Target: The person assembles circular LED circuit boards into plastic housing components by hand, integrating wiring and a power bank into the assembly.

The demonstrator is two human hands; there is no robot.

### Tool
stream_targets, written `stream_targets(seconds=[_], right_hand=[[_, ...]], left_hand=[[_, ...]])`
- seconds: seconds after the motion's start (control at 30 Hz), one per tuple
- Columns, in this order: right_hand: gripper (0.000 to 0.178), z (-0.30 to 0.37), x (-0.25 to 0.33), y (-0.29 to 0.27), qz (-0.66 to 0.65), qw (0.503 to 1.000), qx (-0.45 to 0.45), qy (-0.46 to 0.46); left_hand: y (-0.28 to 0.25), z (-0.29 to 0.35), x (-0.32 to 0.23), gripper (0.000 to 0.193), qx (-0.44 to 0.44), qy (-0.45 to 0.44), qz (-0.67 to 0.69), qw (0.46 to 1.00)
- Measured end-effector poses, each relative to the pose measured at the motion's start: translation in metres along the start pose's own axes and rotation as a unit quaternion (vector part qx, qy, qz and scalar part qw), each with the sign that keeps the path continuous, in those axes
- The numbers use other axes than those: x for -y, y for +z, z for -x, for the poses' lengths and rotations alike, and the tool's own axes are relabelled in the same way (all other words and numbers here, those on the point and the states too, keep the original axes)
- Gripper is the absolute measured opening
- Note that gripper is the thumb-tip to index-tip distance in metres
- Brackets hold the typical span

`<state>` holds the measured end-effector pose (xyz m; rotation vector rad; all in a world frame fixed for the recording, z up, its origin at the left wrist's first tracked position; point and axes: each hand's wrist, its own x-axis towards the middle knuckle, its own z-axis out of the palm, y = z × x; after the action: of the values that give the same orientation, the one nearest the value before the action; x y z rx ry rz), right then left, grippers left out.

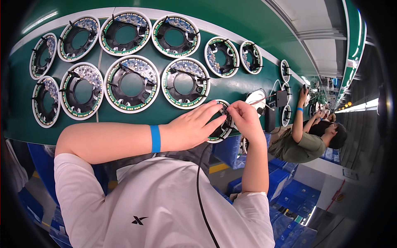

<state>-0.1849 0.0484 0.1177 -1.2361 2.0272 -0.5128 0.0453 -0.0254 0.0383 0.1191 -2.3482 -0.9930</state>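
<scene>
A round light assembly (223, 131), with a white rim, a ring of small LEDs and a black plastic middle, lies at the table's near edge under my hands. My left hand (191, 127), a blue band on its wrist, rests from the left on this assembly with its fingers stretched out. Over the upper right of the same assembly, my right hand (247, 119) has its thumb and fingertips pinched together. Whatever sits between those fingertips is too small or hidden to make out. My hands cover much of the assembly.
Several similar light assemblies (131, 105) lie in two rows on the green table (99, 118). Right of my hands are a white round part (255, 98) and a black box (281, 98) with cables. Another person (308, 140) works farther right. Blue bins (300, 196) stand below.
</scene>
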Motion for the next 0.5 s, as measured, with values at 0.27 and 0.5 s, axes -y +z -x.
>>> stream_targets(seconds=[0.27,0.5], right_hand=[[0.012,0.009,-0.024,-0.005,0.004,0.999,-0.042,-0.01],[0.013,0.015,-0.04,-0.011,-0.04,0.997,-0.058,0.023]], left_hand=[[0.007,-0.001,0.003,0.079,0.035,-0.009,0.054,0.998],[0.003,-0.023,0.014,0.075,-0.014,-0.019,0.093,0.995]])
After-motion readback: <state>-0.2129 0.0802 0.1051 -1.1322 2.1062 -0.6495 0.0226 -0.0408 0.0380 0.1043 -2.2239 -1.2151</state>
